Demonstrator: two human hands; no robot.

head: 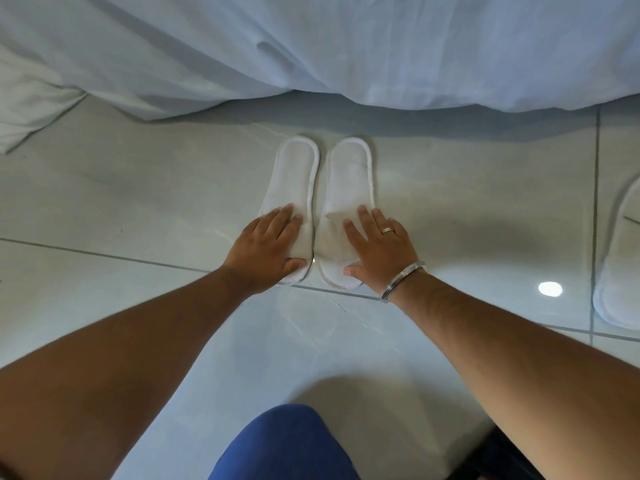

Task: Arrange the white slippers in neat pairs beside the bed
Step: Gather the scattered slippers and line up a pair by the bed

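Observation:
Two white slippers lie side by side on the tiled floor, heels toward the bed's hanging sheet (pixel 346 57). My left hand (pixel 266 249) rests flat on the toe part of the left slipper (pixel 294 174), thumb curled round its near end. On the toe part of the right slipper (pixel 349 178) my right hand (pixel 379 249) presses palm down, fingers spread; it wears a ring and a metal bangle. The two slippers nearly touch along their inner edges. A third white slipper (pixel 620 265) lies at the right edge, cut off by the frame.
Pale glossy floor tiles (pixel 138 202) with dark grout lines surround the pair. A crumpled white cloth (pixel 27 98) lies on the floor at the far left by the sheet. My blue-clad knee (pixel 284 445) is at the bottom centre.

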